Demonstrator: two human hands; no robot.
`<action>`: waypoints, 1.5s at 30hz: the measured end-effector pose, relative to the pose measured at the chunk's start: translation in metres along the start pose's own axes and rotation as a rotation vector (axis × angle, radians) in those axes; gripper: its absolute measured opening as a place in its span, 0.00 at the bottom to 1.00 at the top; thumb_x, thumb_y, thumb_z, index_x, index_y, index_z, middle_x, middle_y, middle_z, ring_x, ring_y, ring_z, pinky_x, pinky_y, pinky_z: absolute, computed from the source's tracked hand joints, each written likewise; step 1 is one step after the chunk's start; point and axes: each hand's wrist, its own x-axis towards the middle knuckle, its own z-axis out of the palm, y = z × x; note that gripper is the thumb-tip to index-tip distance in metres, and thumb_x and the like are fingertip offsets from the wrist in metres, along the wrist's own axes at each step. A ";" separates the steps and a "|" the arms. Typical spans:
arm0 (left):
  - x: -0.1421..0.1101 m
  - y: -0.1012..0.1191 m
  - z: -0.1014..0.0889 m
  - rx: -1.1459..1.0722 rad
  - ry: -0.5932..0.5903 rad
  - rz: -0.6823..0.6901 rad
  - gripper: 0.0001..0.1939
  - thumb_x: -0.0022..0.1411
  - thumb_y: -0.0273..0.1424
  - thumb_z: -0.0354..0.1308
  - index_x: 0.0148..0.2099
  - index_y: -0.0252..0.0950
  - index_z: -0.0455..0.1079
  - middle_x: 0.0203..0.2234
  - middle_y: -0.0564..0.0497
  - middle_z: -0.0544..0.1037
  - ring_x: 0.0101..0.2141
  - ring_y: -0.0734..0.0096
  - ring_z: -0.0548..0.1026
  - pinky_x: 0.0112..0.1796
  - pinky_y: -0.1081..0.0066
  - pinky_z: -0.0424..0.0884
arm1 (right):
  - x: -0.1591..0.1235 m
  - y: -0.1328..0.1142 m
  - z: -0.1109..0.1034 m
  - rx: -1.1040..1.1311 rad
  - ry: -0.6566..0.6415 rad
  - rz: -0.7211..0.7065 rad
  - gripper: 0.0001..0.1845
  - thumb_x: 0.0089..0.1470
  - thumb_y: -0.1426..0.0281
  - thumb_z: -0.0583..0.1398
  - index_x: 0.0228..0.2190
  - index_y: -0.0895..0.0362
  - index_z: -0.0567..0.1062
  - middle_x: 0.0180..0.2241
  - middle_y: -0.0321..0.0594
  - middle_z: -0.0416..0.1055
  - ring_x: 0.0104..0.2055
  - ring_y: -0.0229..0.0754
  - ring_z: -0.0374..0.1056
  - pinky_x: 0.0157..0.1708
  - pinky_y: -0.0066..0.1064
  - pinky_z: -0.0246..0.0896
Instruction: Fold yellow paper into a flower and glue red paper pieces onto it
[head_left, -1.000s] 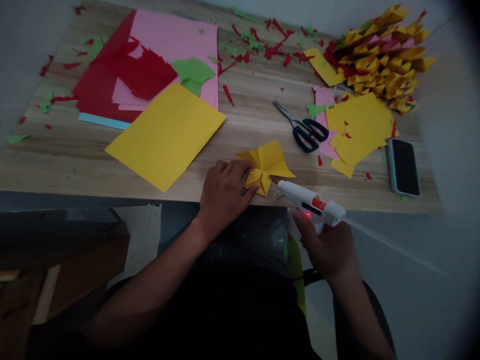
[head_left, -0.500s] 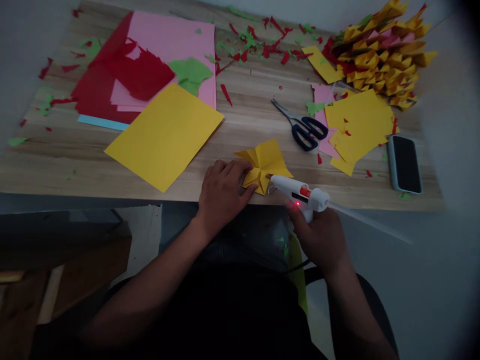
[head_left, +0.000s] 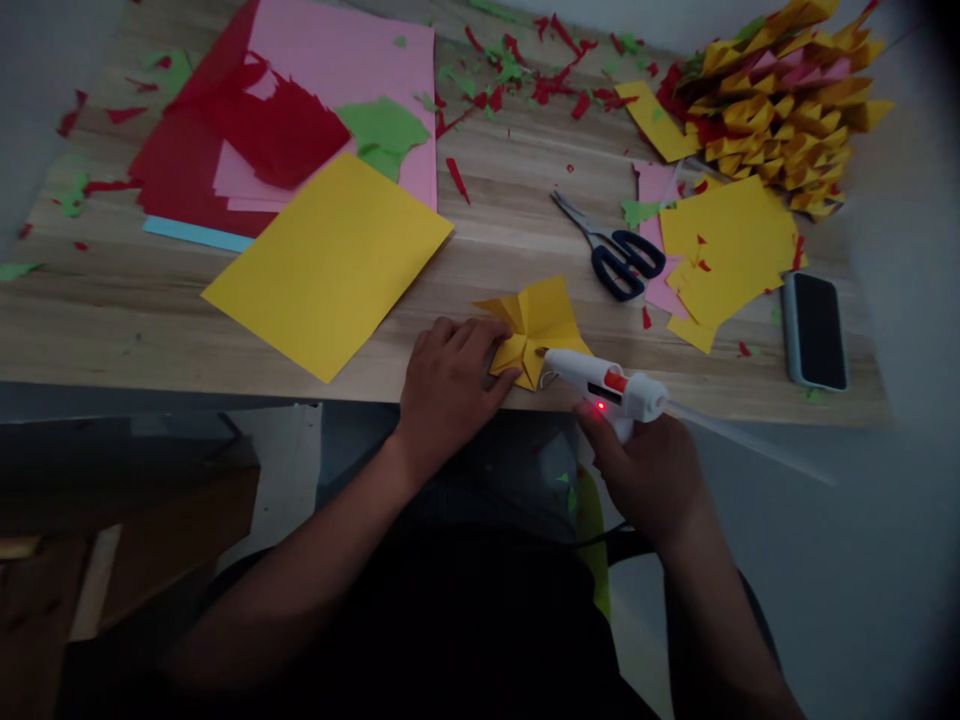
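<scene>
A folded yellow paper (head_left: 551, 305) with raised creases lies at the table's front edge. My left hand (head_left: 454, 375) grips its left side between thumb and fingers, holding it against the wood. In my right hand (head_left: 652, 475) is a white hot glue gun (head_left: 604, 380), a red light glowing on its body. Its nozzle points left and reaches the folded paper near the middle; whether it touches cannot be made out. A clear glue stick (head_left: 750, 443) sticks out of the gun's back end.
A yellow sheet (head_left: 330, 265) lies left, partly over pink sheets (head_left: 345, 60) and red paper (head_left: 184, 180). Dark-handled scissors (head_left: 611, 250), yellow pieces (head_left: 731, 250) and a phone (head_left: 816, 330) are on the right. A folded-paper model (head_left: 787, 110) stands at the back right among red and green scraps.
The view has shifted slightly, so most things on the table appear a little displaced. Both hands, the glue gun and the folded paper keep nearly the same placing relative to each other.
</scene>
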 end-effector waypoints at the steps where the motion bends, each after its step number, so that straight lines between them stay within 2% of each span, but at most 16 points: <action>1: 0.000 0.000 0.000 0.000 0.000 -0.003 0.16 0.63 0.38 0.63 0.50 0.39 0.70 0.46 0.50 0.80 0.46 0.56 0.71 0.49 0.58 0.66 | 0.000 -0.001 -0.001 0.002 -0.011 0.011 0.40 0.55 0.41 0.47 0.41 0.60 0.81 0.16 0.44 0.71 0.28 0.58 0.75 0.31 0.44 0.65; 5: 0.000 0.000 0.000 -0.001 -0.011 -0.011 0.16 0.63 0.39 0.62 0.50 0.40 0.70 0.47 0.49 0.79 0.47 0.55 0.71 0.49 0.57 0.66 | 0.001 -0.002 -0.004 0.022 -0.022 0.022 0.37 0.54 0.42 0.49 0.38 0.59 0.81 0.16 0.43 0.70 0.24 0.54 0.73 0.29 0.42 0.65; 9: 0.000 0.000 0.001 0.000 -0.014 -0.015 0.15 0.63 0.39 0.62 0.50 0.40 0.69 0.48 0.50 0.79 0.46 0.56 0.71 0.49 0.57 0.66 | -0.001 -0.002 -0.004 0.036 -0.001 0.017 0.35 0.54 0.43 0.51 0.38 0.59 0.81 0.15 0.42 0.69 0.21 0.51 0.70 0.26 0.40 0.63; 18: 0.000 0.000 0.000 -0.009 -0.014 -0.012 0.15 0.63 0.39 0.61 0.50 0.40 0.69 0.47 0.49 0.79 0.47 0.55 0.71 0.50 0.57 0.66 | -0.010 0.004 -0.007 0.080 -0.014 0.106 0.35 0.53 0.41 0.54 0.36 0.58 0.81 0.14 0.41 0.70 0.19 0.51 0.71 0.21 0.37 0.63; 20: 0.000 0.000 0.000 -0.010 -0.014 -0.010 0.14 0.64 0.39 0.61 0.50 0.40 0.69 0.47 0.49 0.79 0.46 0.55 0.71 0.49 0.57 0.66 | -0.015 0.006 -0.007 0.106 0.009 0.114 0.34 0.53 0.41 0.55 0.36 0.58 0.81 0.14 0.41 0.70 0.18 0.50 0.71 0.20 0.36 0.62; 23: 0.000 0.000 0.000 -0.011 -0.022 -0.015 0.15 0.63 0.39 0.61 0.50 0.40 0.69 0.47 0.49 0.79 0.46 0.55 0.71 0.49 0.57 0.66 | -0.023 0.010 -0.007 0.156 0.110 0.131 0.33 0.54 0.42 0.56 0.38 0.59 0.81 0.14 0.40 0.70 0.18 0.49 0.71 0.19 0.35 0.63; 26: 0.000 0.000 -0.001 -0.010 -0.021 -0.014 0.15 0.63 0.39 0.61 0.50 0.40 0.69 0.47 0.49 0.79 0.46 0.55 0.71 0.49 0.56 0.66 | -0.023 0.014 -0.003 0.182 0.157 0.105 0.32 0.55 0.43 0.57 0.38 0.59 0.81 0.14 0.39 0.70 0.18 0.48 0.71 0.19 0.35 0.64; 34: 0.000 0.000 0.000 -0.011 -0.016 -0.019 0.15 0.63 0.39 0.62 0.50 0.40 0.70 0.48 0.50 0.79 0.46 0.56 0.71 0.49 0.57 0.66 | -0.007 0.016 0.007 0.194 0.114 0.006 0.31 0.56 0.44 0.57 0.39 0.58 0.81 0.15 0.41 0.71 0.24 0.52 0.75 0.24 0.37 0.68; 40: 0.000 0.000 0.000 -0.009 -0.013 -0.009 0.15 0.64 0.39 0.61 0.50 0.40 0.69 0.47 0.50 0.80 0.46 0.56 0.71 0.49 0.57 0.66 | -0.010 0.012 0.006 0.192 0.138 -0.012 0.27 0.56 0.47 0.58 0.41 0.57 0.80 0.19 0.42 0.74 0.27 0.52 0.76 0.26 0.36 0.68; 45: 0.000 0.000 0.001 -0.009 -0.011 -0.012 0.15 0.63 0.39 0.62 0.50 0.40 0.69 0.47 0.50 0.79 0.47 0.55 0.71 0.49 0.57 0.66 | -0.009 0.015 0.010 0.180 0.147 -0.042 0.26 0.57 0.48 0.58 0.41 0.56 0.81 0.18 0.40 0.73 0.25 0.50 0.75 0.26 0.36 0.68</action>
